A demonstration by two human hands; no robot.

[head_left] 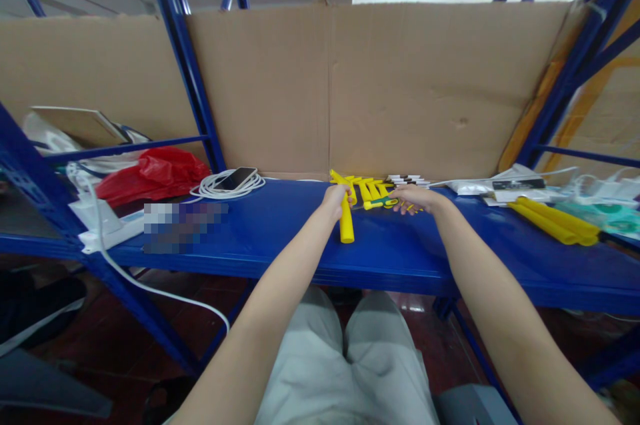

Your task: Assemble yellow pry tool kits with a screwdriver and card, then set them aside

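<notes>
My left hand (336,202) is closed around a yellow tube (347,228) with a yellow crosspiece at its far end. The tube's near end points toward me, and my fingers hide its middle. To its right, my right hand (414,199) has its fingertips on the rear of a green and yellow screwdriver (380,203). The screwdriver lies nearly level, its front end facing the tube. Behind it, several yellow pieces (369,186) sit in a row on the blue shelf (295,211). Some of them are partly covered by my right hand.
White-and-black small items (407,180) lie by the cardboard wall (260,91). On the right are yellow tubes (555,221) and white packets (515,181). To the left are a phone (239,179) on a coiled white cable (213,186), a red bag (157,175) and a power strip (113,235).
</notes>
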